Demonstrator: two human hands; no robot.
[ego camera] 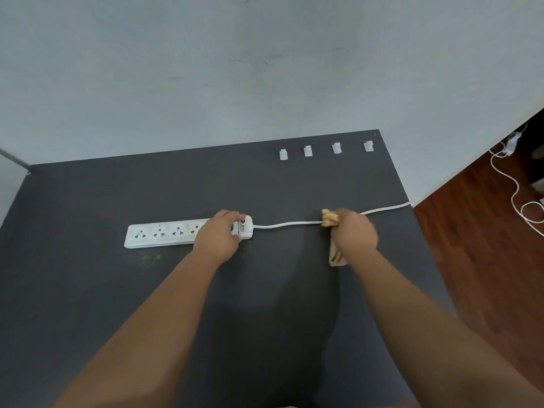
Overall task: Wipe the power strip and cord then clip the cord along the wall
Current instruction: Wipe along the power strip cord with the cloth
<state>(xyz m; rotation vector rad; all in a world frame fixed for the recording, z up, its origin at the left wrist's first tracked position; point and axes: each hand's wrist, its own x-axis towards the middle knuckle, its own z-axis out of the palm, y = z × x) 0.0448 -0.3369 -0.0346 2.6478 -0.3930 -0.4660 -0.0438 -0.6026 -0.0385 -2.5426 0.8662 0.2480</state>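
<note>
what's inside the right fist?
The right hand grips a tan cloth bunched around the white cord. The cord section inside the cloth is hidden.

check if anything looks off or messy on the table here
One thing: a pale scuffed or dusty patch marks the dark table just in front of the power strip. The four clips sit in a tidy row, and the cord looks undamaged.

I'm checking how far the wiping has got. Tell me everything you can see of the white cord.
The cord is white, round and smooth, likely plastic-sheathed. It leaves the power strip at the end held by the left hand, lies nearly straight on the dark table, passes through the yellow cloth gripped by the right hand, then runs off the table's right edge.
</note>
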